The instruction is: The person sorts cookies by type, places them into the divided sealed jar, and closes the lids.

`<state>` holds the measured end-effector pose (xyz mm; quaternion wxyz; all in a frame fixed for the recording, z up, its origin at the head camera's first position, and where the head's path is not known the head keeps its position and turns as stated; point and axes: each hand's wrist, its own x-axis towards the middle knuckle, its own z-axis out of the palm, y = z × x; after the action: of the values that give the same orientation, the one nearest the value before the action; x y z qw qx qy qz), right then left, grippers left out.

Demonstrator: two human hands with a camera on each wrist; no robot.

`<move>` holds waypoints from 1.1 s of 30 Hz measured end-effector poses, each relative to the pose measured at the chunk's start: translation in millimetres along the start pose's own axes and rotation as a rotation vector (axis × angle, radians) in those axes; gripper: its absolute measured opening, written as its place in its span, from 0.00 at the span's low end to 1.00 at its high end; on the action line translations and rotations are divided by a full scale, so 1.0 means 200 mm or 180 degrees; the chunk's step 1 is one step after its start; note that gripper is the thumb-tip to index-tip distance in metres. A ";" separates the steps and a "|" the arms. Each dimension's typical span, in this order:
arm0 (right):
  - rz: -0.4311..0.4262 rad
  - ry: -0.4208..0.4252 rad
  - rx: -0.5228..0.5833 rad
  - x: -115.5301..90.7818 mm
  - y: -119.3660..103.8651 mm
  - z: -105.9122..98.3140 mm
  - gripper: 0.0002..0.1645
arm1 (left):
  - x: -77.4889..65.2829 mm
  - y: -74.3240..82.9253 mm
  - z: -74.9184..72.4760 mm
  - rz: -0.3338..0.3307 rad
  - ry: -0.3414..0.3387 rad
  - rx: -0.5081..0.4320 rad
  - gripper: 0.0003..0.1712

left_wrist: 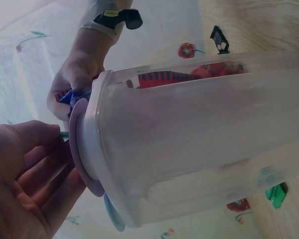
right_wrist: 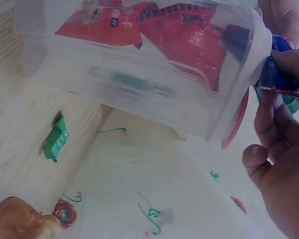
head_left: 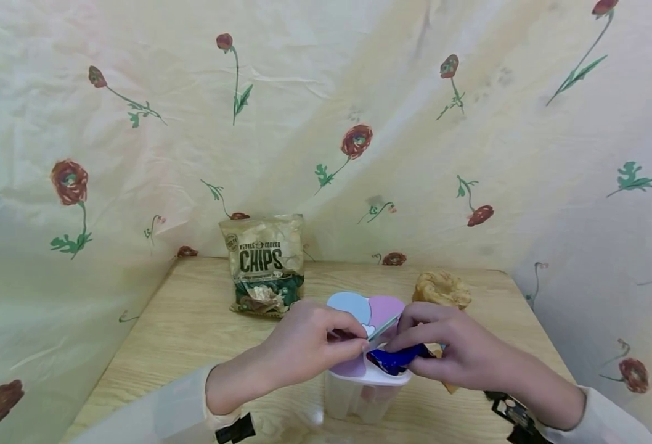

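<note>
A tall clear plastic container [head_left: 354, 398] stands upright on the table, its white top fitted with coloured round flap lids. Between thumb and fingers, my left hand [head_left: 315, 339] pinches the raised green lid [head_left: 383, 328]. My right hand [head_left: 450, 342] grips a blue snack packet [head_left: 394, 359] right at the uncovered compartment opening, partly over its rim. A blue lid [head_left: 348, 304] and a pink lid [head_left: 386, 308] lie flat at the back; a purple lid [head_left: 350, 369] lies at the front left. Red packets [right_wrist: 189, 47] show through the container's wall in the right wrist view.
An upright bag of kettle chips [head_left: 265, 265] stands at the back left of the table [head_left: 193, 320]. Behind my right hand sits a round piece of bread or pastry [head_left: 442, 287]. A small green packet [right_wrist: 56, 139] lies on the table in the right wrist view.
</note>
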<state>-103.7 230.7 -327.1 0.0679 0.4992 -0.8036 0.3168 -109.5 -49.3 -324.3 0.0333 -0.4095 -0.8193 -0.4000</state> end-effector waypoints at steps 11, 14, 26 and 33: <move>0.0286 -0.0053 -0.0311 0.03 -0.06 -0.02 0.26 | 0.02 0.02 0.00 0.0019 0.0023 0.0031 0.02; 0.0436 -0.0124 -0.0403 0.03 -0.08 -0.02 0.24 | 0.02 0.03 0.00 0.0017 0.0025 0.0029 0.02; 0.0980 -0.0405 -0.0977 0.08 -0.19 -0.01 0.14 | 0.00 0.02 0.00 0.0015 0.0075 -0.0058 0.02; 0.0897 -0.0419 -0.1320 0.11 -0.23 0.01 0.14 | -0.01 0.01 0.01 -0.0109 0.0061 -0.0118 0.02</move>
<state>-75.5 199.2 -298.7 0.0716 0.3773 -0.9157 0.1183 -106.4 -47.6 -325.0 0.0267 -0.3921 -0.8182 -0.4195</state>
